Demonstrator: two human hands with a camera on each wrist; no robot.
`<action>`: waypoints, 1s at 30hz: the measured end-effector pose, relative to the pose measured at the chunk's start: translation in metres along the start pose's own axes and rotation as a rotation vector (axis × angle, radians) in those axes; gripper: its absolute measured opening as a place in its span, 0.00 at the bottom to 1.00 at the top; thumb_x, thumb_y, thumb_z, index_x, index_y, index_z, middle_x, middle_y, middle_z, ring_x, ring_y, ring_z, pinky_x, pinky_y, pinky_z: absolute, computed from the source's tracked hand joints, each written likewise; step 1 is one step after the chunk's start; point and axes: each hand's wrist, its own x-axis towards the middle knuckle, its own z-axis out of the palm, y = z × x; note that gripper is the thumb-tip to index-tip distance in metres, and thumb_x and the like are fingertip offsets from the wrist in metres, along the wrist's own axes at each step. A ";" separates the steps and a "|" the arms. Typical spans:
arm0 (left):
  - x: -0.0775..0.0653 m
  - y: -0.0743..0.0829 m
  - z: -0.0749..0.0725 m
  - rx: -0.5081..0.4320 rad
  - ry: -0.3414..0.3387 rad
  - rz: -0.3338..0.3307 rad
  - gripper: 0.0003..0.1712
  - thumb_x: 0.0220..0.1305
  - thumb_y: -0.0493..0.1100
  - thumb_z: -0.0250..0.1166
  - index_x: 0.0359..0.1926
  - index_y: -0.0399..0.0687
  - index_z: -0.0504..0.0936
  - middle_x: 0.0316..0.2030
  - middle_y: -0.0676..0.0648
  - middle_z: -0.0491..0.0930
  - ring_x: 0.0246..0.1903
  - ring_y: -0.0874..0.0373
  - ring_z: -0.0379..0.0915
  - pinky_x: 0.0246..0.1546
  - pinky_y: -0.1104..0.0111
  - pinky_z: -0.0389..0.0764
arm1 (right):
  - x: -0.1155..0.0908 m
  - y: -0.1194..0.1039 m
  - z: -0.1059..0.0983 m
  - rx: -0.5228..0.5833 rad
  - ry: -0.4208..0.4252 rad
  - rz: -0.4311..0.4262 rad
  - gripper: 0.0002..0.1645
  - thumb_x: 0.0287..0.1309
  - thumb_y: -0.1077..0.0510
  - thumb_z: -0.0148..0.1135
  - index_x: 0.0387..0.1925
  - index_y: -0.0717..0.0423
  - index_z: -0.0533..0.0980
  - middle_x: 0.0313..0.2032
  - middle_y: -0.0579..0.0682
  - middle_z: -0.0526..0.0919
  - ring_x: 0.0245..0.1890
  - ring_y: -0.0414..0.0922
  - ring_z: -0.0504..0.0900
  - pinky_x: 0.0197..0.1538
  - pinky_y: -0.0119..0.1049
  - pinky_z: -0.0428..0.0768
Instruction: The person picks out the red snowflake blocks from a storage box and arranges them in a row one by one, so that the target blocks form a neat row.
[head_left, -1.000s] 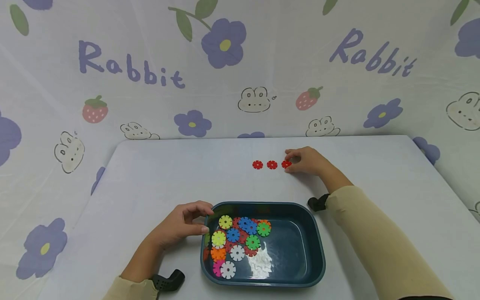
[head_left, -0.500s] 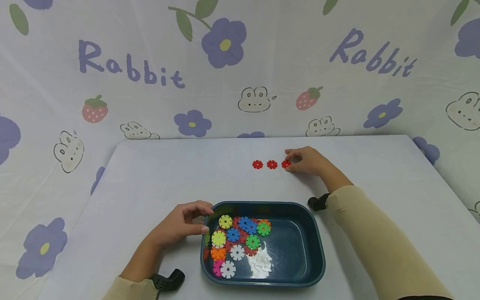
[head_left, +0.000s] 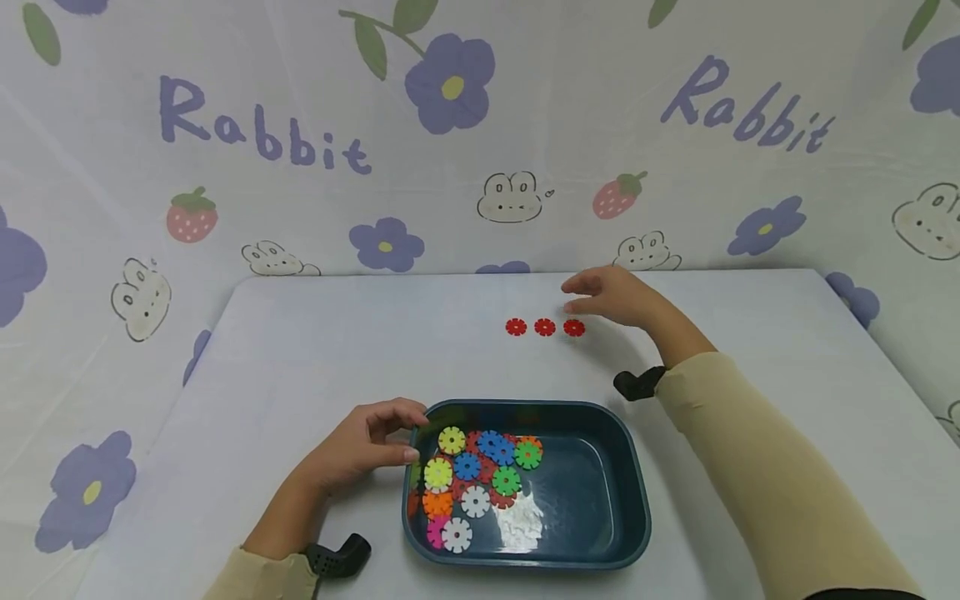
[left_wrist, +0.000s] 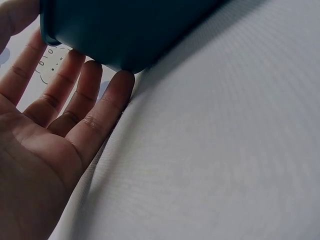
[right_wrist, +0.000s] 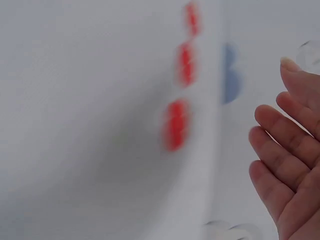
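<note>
My left hand (head_left: 369,442) holds the dark teal tray (head_left: 636,500) at its left end, with thumb and index finger at the rim near the far corner. In the left wrist view its other fingertips (left_wrist: 122,82) lie against the tray's outer wall. Three red notched interlocking discs (head_left: 544,327) lie flat in a row on the table towards the back. Just behind the rightmost red disc (head_left: 573,328), my right hand (head_left: 617,296) hovers with nothing in it. In the right wrist view, that hand (right_wrist: 295,155) has its fingers loosely extended, apart from the blurred red discs (right_wrist: 176,125).
Several yellow, blue, green, orange, white, pink and red discs (head_left: 467,466) lie in the tray's left half. A white cloth covers the table (head_left: 345,350). A patterned curtain (head_left: 300,100) hangs behind its far edge. Black wrist devices (head_left: 339,557) stick out beside both sleeves.
My right hand has let go of the rightmost red disc and risen up and back from it. That disc stays in line with the other two. My left hand keeps its place on the tray.
</note>
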 end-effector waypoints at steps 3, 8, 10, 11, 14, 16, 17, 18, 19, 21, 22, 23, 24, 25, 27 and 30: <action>0.000 0.000 -0.001 -0.002 -0.001 0.000 0.20 0.57 0.35 0.69 0.51 0.36 0.78 0.57 0.37 0.76 0.58 0.46 0.71 0.57 0.66 0.76 | -0.007 -0.025 -0.008 0.051 0.025 -0.082 0.27 0.61 0.49 0.66 0.59 0.54 0.76 0.58 0.55 0.80 0.60 0.53 0.77 0.59 0.53 0.77; 0.001 0.000 -0.001 -0.004 0.000 -0.004 0.20 0.57 0.35 0.69 0.51 0.34 0.78 0.57 0.37 0.76 0.59 0.45 0.71 0.58 0.65 0.75 | -0.024 -0.070 -0.005 0.102 -0.014 -0.260 0.24 0.59 0.50 0.68 0.57 0.50 0.78 0.53 0.50 0.84 0.55 0.47 0.82 0.54 0.46 0.82; 0.001 0.000 -0.001 -0.001 0.001 -0.003 0.21 0.57 0.35 0.69 0.51 0.33 0.78 0.57 0.37 0.76 0.59 0.44 0.71 0.58 0.66 0.75 | -0.032 -0.087 0.003 0.114 -0.073 -0.338 0.23 0.59 0.51 0.69 0.56 0.50 0.79 0.52 0.49 0.84 0.52 0.45 0.83 0.53 0.43 0.82; 0.001 0.000 -0.001 0.000 0.000 -0.002 0.21 0.57 0.35 0.69 0.51 0.33 0.77 0.56 0.37 0.76 0.59 0.44 0.71 0.58 0.66 0.75 | -0.036 -0.094 0.008 0.120 -0.112 -0.378 0.23 0.59 0.51 0.69 0.55 0.51 0.79 0.51 0.48 0.85 0.51 0.43 0.84 0.52 0.41 0.83; 0.002 -0.001 -0.002 -0.002 -0.005 0.003 0.21 0.58 0.35 0.69 0.52 0.32 0.77 0.56 0.36 0.76 0.59 0.43 0.70 0.59 0.65 0.74 | -0.046 -0.113 0.027 0.132 -0.238 -0.469 0.21 0.59 0.52 0.69 0.53 0.51 0.80 0.48 0.46 0.85 0.47 0.39 0.85 0.51 0.36 0.83; 0.002 -0.002 -0.002 -0.008 -0.011 0.007 0.21 0.58 0.35 0.68 0.52 0.32 0.77 0.56 0.36 0.76 0.60 0.43 0.70 0.59 0.64 0.74 | -0.052 -0.122 0.042 0.131 -0.323 -0.509 0.20 0.58 0.52 0.69 0.52 0.52 0.81 0.47 0.47 0.86 0.44 0.38 0.85 0.51 0.34 0.82; 0.002 -0.002 -0.002 -0.011 -0.013 0.008 0.21 0.58 0.35 0.68 0.52 0.32 0.77 0.56 0.36 0.76 0.60 0.44 0.70 0.59 0.64 0.75 | -0.054 -0.126 0.050 0.125 -0.366 -0.520 0.20 0.58 0.52 0.69 0.51 0.52 0.81 0.46 0.48 0.86 0.43 0.37 0.85 0.51 0.32 0.82; 0.002 -0.003 -0.002 -0.011 -0.016 0.011 0.21 0.58 0.35 0.68 0.52 0.32 0.77 0.56 0.37 0.76 0.59 0.44 0.71 0.58 0.64 0.75 | -0.057 -0.130 0.058 0.113 -0.408 -0.527 0.19 0.58 0.53 0.70 0.51 0.53 0.82 0.45 0.48 0.86 0.42 0.36 0.85 0.50 0.31 0.82; 0.002 -0.003 -0.002 -0.011 -0.020 0.017 0.20 0.58 0.35 0.68 0.52 0.33 0.77 0.56 0.37 0.76 0.59 0.45 0.71 0.58 0.64 0.75 | -0.059 -0.133 0.066 0.099 -0.451 -0.528 0.19 0.58 0.53 0.70 0.51 0.53 0.82 0.45 0.49 0.87 0.40 0.35 0.85 0.50 0.31 0.82; 0.002 -0.004 -0.002 -0.009 -0.023 0.021 0.19 0.58 0.34 0.68 0.51 0.35 0.77 0.56 0.40 0.77 0.58 0.48 0.72 0.58 0.64 0.76 | -0.062 -0.139 0.082 0.053 -0.524 -0.525 0.19 0.57 0.54 0.71 0.50 0.54 0.82 0.45 0.50 0.87 0.38 0.34 0.84 0.48 0.28 0.81; 0.002 -0.004 -0.003 -0.007 -0.025 0.025 0.19 0.58 0.34 0.68 0.51 0.36 0.78 0.55 0.42 0.77 0.58 0.49 0.73 0.58 0.64 0.76 | -0.063 -0.142 0.090 0.026 -0.556 -0.519 0.19 0.57 0.56 0.71 0.51 0.54 0.82 0.46 0.50 0.86 0.37 0.34 0.84 0.47 0.27 0.81; 0.002 -0.005 -0.003 -0.005 -0.024 0.027 0.19 0.58 0.34 0.68 0.51 0.37 0.78 0.55 0.44 0.78 0.58 0.51 0.73 0.58 0.65 0.76 | -0.064 -0.144 0.097 -0.014 -0.576 -0.521 0.19 0.56 0.56 0.71 0.50 0.53 0.83 0.46 0.49 0.86 0.36 0.33 0.83 0.45 0.26 0.81; 0.001 -0.005 -0.003 -0.003 -0.025 0.031 0.18 0.59 0.34 0.68 0.51 0.38 0.78 0.55 0.46 0.78 0.58 0.53 0.73 0.58 0.65 0.75 | -0.064 -0.145 0.104 -0.050 -0.592 -0.518 0.19 0.56 0.57 0.71 0.51 0.52 0.83 0.47 0.48 0.85 0.35 0.34 0.83 0.44 0.26 0.81; 0.001 -0.005 -0.003 -0.005 -0.026 0.035 0.18 0.59 0.34 0.68 0.51 0.38 0.78 0.54 0.47 0.78 0.58 0.54 0.73 0.58 0.66 0.75 | -0.064 -0.147 0.111 -0.093 -0.602 -0.519 0.20 0.55 0.58 0.72 0.51 0.50 0.83 0.48 0.47 0.85 0.36 0.35 0.82 0.44 0.25 0.80; 0.001 -0.005 -0.002 -0.010 -0.028 0.042 0.18 0.59 0.33 0.67 0.51 0.37 0.78 0.54 0.48 0.78 0.58 0.55 0.73 0.59 0.67 0.74 | -0.063 -0.148 0.123 -0.186 -0.609 -0.533 0.20 0.54 0.59 0.72 0.51 0.47 0.83 0.50 0.45 0.83 0.40 0.35 0.80 0.46 0.26 0.80; 0.001 -0.005 -0.001 -0.021 -0.033 0.049 0.19 0.59 0.33 0.67 0.51 0.36 0.77 0.54 0.48 0.78 0.58 0.55 0.73 0.59 0.67 0.74 | -0.062 -0.150 0.138 -0.303 -0.591 -0.558 0.21 0.53 0.57 0.74 0.50 0.45 0.83 0.50 0.42 0.82 0.46 0.37 0.77 0.52 0.29 0.79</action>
